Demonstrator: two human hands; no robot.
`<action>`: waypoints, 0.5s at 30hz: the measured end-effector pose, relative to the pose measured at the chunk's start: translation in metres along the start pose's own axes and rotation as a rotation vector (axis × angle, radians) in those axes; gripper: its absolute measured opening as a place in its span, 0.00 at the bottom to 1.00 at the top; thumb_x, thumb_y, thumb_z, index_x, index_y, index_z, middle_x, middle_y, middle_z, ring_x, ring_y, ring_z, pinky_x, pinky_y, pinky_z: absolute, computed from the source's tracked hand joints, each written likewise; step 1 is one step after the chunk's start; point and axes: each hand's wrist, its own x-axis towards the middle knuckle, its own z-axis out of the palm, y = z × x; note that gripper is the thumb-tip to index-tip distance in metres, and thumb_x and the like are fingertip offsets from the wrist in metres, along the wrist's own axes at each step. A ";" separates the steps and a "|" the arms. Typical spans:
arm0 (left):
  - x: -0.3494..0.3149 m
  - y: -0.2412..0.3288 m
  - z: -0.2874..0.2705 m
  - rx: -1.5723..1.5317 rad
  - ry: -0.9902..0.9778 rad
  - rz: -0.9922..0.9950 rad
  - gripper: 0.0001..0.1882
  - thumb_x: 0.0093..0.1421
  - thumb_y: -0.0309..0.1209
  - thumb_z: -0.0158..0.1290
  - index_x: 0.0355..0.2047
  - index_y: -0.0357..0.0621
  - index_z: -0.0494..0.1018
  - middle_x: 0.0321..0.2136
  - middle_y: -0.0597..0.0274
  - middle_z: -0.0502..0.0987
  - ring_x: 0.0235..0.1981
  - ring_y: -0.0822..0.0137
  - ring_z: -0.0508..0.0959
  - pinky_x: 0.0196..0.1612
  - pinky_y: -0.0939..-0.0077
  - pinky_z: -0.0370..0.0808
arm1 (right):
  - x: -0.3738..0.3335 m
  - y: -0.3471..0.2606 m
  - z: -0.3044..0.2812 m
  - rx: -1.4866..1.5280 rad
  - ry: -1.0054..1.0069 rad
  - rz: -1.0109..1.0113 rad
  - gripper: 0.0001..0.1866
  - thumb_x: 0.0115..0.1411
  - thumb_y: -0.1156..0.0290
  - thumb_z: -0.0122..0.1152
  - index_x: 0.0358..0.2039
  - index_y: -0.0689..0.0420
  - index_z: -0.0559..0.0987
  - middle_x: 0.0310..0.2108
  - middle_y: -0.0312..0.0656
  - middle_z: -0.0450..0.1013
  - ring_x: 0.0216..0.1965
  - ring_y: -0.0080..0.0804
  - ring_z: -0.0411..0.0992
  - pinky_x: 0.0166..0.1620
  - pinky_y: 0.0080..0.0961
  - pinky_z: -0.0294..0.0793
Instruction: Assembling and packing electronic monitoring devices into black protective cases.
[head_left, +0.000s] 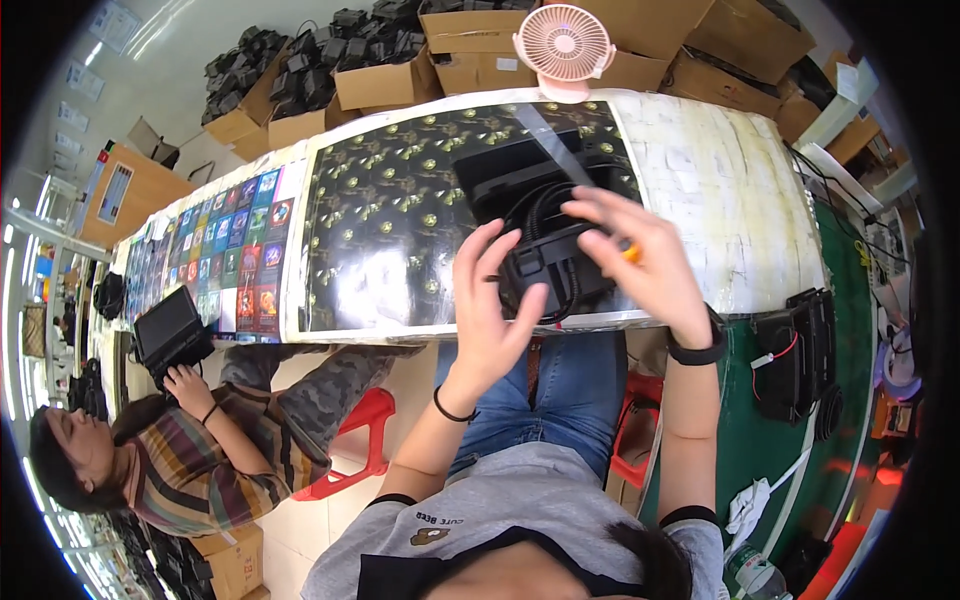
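A black device with a flat panel [525,165] lies on the table in front of me, its coiled black cable [540,210] looped over the body. My left hand [490,300] is at the near left side of the device, fingers spread and holding nothing. My right hand [645,255] is over the device's right side, fingers curled. A small orange object [629,250] shows against its palm; most of it is hidden, so its kind is unclear. From near the right fingertips a long grey strip [550,140] extends away across the panel; I cannot tell whether it is held.
A pink fan [564,45] stands at the table's far edge, with cardboard boxes [385,80] of black devices beyond. To my left a seated person [215,450] handles another black device [172,328]. More black devices [795,355] lie on the green surface [690,440] at right.
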 end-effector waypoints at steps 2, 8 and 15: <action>0.011 0.002 0.007 0.143 -0.044 0.087 0.31 0.49 0.32 0.66 0.55 0.47 0.72 0.55 0.57 0.70 0.58 0.48 0.68 0.60 0.56 0.67 | 0.002 0.011 -0.013 0.057 0.128 0.029 0.13 0.65 0.68 0.59 0.49 0.55 0.82 0.49 0.43 0.79 0.46 0.32 0.78 0.47 0.25 0.76; 0.012 0.002 0.013 0.358 -0.062 0.089 0.23 0.43 0.31 0.70 0.43 0.55 0.81 0.52 0.65 0.75 0.47 0.56 0.72 0.48 0.64 0.74 | 0.002 0.052 -0.040 0.257 0.211 0.412 0.14 0.69 0.64 0.56 0.50 0.53 0.82 0.45 0.34 0.79 0.21 0.10 0.61 0.22 0.08 0.59; -0.019 -0.003 -0.005 0.227 -0.220 0.471 0.15 0.40 0.34 0.68 0.32 0.60 0.83 0.49 0.69 0.79 0.43 0.62 0.76 0.43 0.71 0.71 | 0.001 0.099 -0.010 0.453 0.058 0.468 0.28 0.69 0.53 0.55 0.63 0.56 0.70 0.39 0.34 0.77 0.21 0.10 0.60 0.21 0.11 0.63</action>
